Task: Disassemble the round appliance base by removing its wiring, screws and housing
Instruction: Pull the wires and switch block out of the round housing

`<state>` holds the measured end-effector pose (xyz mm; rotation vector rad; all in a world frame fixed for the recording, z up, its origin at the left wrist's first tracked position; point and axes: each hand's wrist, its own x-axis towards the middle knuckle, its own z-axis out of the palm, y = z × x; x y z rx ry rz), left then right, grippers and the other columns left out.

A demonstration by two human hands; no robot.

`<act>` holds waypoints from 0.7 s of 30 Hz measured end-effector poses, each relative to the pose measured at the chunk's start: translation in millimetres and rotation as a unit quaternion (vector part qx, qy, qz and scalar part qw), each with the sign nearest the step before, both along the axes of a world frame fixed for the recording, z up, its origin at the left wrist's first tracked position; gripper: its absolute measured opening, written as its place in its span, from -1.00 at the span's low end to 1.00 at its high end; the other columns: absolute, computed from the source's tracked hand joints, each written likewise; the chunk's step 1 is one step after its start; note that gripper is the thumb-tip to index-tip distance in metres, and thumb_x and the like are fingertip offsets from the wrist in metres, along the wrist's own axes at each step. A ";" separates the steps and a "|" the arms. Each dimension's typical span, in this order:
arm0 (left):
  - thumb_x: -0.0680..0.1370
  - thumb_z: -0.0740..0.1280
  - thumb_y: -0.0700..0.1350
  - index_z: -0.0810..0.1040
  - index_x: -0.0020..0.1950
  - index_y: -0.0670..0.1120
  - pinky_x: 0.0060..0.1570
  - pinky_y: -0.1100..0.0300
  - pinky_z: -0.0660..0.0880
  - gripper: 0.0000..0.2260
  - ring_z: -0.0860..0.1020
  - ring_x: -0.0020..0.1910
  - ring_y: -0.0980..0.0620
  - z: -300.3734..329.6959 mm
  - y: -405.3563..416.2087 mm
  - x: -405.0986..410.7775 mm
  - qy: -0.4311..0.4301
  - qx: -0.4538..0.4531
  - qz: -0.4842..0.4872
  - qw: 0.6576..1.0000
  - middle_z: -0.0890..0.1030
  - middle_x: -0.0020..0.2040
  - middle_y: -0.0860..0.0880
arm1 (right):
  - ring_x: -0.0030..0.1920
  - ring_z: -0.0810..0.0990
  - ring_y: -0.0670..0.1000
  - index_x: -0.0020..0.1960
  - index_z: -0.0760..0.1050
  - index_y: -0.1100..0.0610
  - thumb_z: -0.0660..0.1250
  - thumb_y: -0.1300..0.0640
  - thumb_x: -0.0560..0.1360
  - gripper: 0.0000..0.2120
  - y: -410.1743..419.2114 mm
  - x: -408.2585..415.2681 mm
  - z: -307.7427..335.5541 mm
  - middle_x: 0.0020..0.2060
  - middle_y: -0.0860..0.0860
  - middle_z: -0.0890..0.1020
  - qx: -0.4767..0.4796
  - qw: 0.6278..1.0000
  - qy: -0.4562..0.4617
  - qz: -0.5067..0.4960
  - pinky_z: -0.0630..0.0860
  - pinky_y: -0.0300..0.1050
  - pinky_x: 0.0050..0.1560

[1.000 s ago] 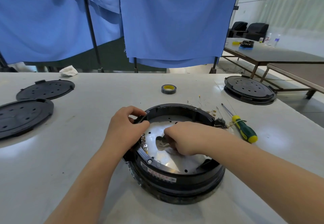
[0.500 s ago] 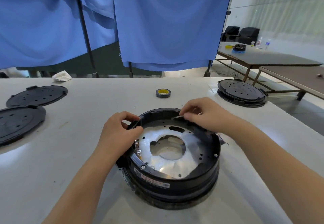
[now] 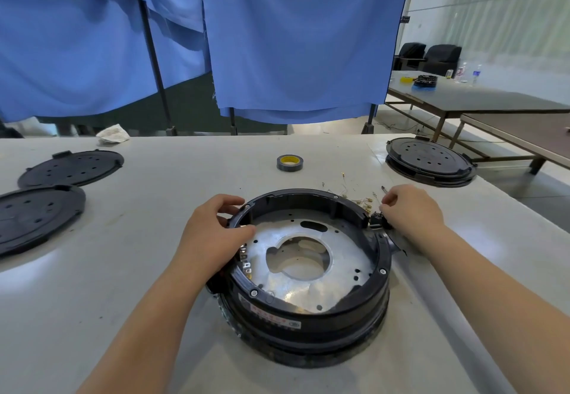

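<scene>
Round appliance base (image 3: pixel 308 310), black housing ring with a silver metal plate (image 3: pixel 311 257) inside, standing near the front middle of the white table (image 3: pixel 154 270). Left hand (image 3: pixel 212 236) gripping the ring's left rim — thumb curled inside the wall, fingers hooked over the top edge. Right hand (image 3: pixel 410 211) just beyond the ring's right rim, fingers curled down, fingertips at a small black connector (image 3: pixel 377 220) that sits against the outer wall; whether anything is pinched cannot be told.

Edges and open room: bare tabletop to the left and in front of the base, reaching the near edge of the view; far table edge running below the blue curtains (image 3: pixel 293 38); right table edge falling away diagonally just past the right forearm. Loose wire ends with brass terminals (image 3: pixel 354 196) scattered on the table between the ring's far-right rim and the right hand.

Counts:
- black perforated round covers (image 3: pixel 71 168) lying flat at far left — two, one behind the other, edges nearly touching;
- stacked black round unit (image 3: pixel 430 160) at the far right corner — one;
- roll of tape (image 3: pixel 289 162), yellow core, well behind the base — one;
- crumpled white cloth (image 3: pixel 112 134) at the far edge — one;
- screw heads visible on the ring's top edge — at least four.
</scene>
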<state>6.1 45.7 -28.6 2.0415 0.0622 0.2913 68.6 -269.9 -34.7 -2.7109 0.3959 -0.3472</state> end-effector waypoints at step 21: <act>0.35 0.48 -0.22 0.62 0.03 0.05 -0.38 0.47 0.41 -0.70 0.56 -0.28 0.31 3.6 -0.1 -2.3 0.007 -0.039 0.002 0.999 0.62 -0.12 0.14 | -0.03 0.56 0.09 0.18 0.56 -0.05 0.26 0.23 0.40 -0.60 66.3 -46.6 46.3 0.05 -0.01 0.63 -0.028 0.986 0.058 0.157 0.47 -0.13 -0.08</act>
